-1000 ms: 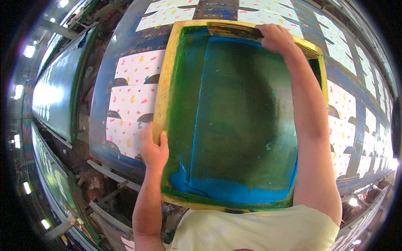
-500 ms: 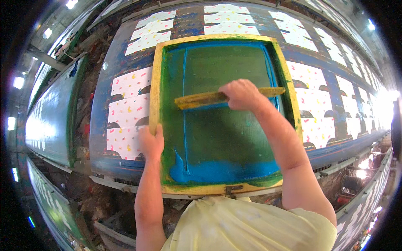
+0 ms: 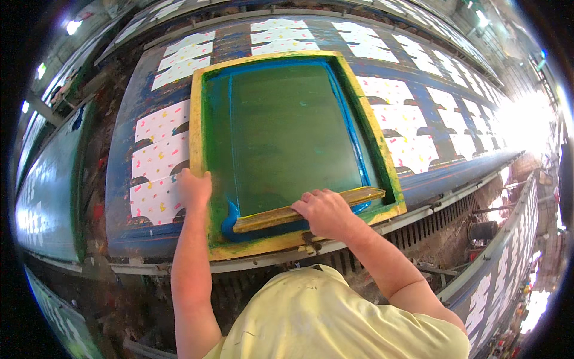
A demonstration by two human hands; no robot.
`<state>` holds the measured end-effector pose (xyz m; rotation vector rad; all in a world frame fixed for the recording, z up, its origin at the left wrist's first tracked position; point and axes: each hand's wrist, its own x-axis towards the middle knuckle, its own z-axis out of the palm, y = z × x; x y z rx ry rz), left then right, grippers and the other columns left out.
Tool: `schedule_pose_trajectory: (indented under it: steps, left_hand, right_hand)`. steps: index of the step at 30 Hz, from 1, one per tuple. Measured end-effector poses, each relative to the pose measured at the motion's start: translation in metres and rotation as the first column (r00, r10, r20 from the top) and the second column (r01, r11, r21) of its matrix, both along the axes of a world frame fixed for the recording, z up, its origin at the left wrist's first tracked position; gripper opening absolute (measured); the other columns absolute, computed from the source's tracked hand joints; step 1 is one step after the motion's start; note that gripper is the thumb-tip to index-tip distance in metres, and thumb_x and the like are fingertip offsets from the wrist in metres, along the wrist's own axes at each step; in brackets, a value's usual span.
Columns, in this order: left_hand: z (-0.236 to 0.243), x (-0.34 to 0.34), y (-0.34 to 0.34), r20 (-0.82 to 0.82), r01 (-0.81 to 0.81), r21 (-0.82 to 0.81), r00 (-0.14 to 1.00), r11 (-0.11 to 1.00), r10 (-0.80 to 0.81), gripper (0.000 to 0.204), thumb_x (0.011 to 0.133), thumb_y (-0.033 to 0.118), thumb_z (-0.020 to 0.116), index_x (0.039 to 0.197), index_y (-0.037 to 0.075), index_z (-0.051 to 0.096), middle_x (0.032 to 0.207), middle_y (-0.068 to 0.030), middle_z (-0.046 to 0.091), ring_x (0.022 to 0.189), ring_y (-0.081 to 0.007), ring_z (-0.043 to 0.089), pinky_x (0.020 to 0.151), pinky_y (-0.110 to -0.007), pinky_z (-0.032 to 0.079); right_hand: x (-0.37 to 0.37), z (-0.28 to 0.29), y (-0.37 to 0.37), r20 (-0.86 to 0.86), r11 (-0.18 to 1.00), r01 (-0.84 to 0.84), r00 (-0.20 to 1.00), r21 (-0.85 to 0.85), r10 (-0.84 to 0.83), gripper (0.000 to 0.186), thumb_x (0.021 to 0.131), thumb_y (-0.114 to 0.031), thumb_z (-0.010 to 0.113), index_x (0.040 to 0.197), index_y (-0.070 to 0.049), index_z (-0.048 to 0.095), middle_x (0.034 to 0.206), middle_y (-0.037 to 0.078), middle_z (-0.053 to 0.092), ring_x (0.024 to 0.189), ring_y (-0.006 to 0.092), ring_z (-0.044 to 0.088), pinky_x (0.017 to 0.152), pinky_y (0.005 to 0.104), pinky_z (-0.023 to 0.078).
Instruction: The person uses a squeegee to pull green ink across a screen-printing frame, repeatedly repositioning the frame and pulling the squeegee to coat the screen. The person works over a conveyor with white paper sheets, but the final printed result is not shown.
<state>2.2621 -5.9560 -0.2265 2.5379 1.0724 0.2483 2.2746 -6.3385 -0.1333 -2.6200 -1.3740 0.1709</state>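
A wooden squeegee (image 3: 269, 219) lies across the near end of a screen printing frame, and my right hand (image 3: 324, 212) grips it around its middle. The frame (image 3: 196, 137) has yellow wooden sides and a dark green mesh (image 3: 287, 131). Blue ink (image 3: 229, 222) is pooled by the squeegee's left end and streaks up both long sides of the mesh. My left hand (image 3: 194, 186) is closed on the frame's left side, near its lower corner. Under the frame, white fabric pieces (image 3: 160, 158) with small pink and yellow prints lie on a long table.
More printed fabric pieces (image 3: 399, 122) lie in rows along the blue-stained table (image 3: 122, 119). A metal rail (image 3: 149, 267) runs along its near edge. Another green table (image 3: 54, 191) stands to the left across a gap. A dark bucket (image 3: 482, 230) sits below at the right.
My right hand has pulled the squeegee from the upper middle of the mesh down to its near end. My left hand stays on the frame's left side. The view has shifted.
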Motion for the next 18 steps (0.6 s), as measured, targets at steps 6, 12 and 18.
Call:
schedule_pose_trajectory:
  steps: [6,12,18]
  left_hand:
    - [-0.012,0.003,0.016,0.080,0.038,-0.094,0.996,0.995,-0.031,0.050,0.086,0.026,0.091,0.119,-0.005,0.071,0.125,-0.0305,0.072,0.123,-0.0485,0.070,0.105,-0.055,0.057]
    - [-0.012,0.006,0.026,0.166,0.070,-0.203,0.986,0.977,-0.036,0.041,0.077,0.016,0.092,0.107,-0.007,0.076,0.107,-0.0288,0.078,0.105,-0.0456,0.077,0.095,-0.053,0.059]
    - [0.022,0.007,0.036,0.221,0.104,-0.184,0.973,0.977,-0.062,0.038,0.074,0.010,0.091,0.105,-0.005,0.075,0.099,-0.0221,0.080,0.092,-0.0391,0.078,0.090,-0.050,0.060]
  right_hand:
    - [-0.033,-0.005,-0.028,-0.057,0.988,-0.010,0.998,0.157,0.019,0.051,0.085,-0.042,0.091,0.122,-0.009,0.080,0.119,0.012,0.074,0.116,0.0357,0.071,0.102,0.0507,0.057]
    - [0.021,-0.022,-0.113,0.077,0.868,0.428,0.885,0.253,-0.459,0.041,0.093,-0.028,0.088,0.130,-0.014,0.080,0.132,0.014,0.075,0.126,0.0371,0.069,0.109,0.0517,0.055]
    - [0.065,-0.041,-0.205,-0.088,0.488,0.850,0.512,0.199,-0.855,0.070,0.085,-0.017,0.088,0.151,-0.017,0.065,0.135,0.022,0.073,0.125,0.0424,0.071,0.106,0.0535,0.058]
